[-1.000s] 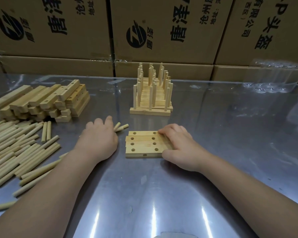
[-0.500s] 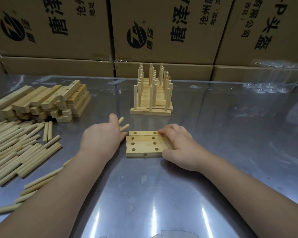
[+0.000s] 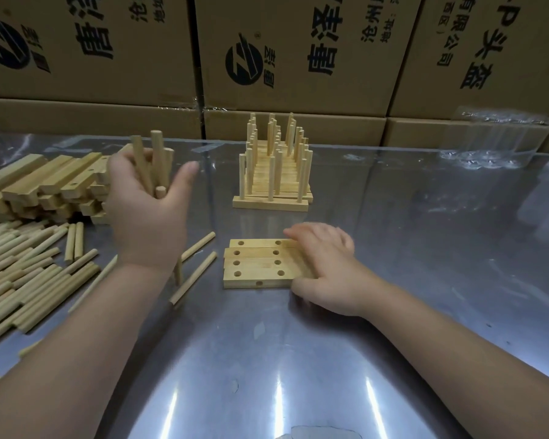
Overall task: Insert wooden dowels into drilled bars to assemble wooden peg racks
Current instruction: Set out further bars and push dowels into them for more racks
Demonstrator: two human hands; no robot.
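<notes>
Several drilled wooden bars (image 3: pixel 256 263) lie side by side on the metal table, holes up. My right hand (image 3: pixel 325 267) rests on their right end, fingers over the bars. My left hand (image 3: pixel 148 210) is raised above the table to the left of the bars and grips a bunch of wooden dowels (image 3: pixel 154 163) that stick upward from the fist. Loose dowels (image 3: pixel 197 267) lie on the table under and beside that hand. Finished peg racks (image 3: pixel 274 172) stand in a row behind the bars.
A heap of loose dowels (image 3: pixel 23 270) covers the left side of the table. A stack of drilled bars (image 3: pixel 45 185) sits at the back left. Cardboard boxes (image 3: pixel 292 52) form a wall behind. A clear plastic container (image 3: pixel 501 137) stands at the back right.
My left hand has lifted off the table, taking a bunch of dowels up with it. A few dowels stay on the table by the bars. The right hand has not moved.
</notes>
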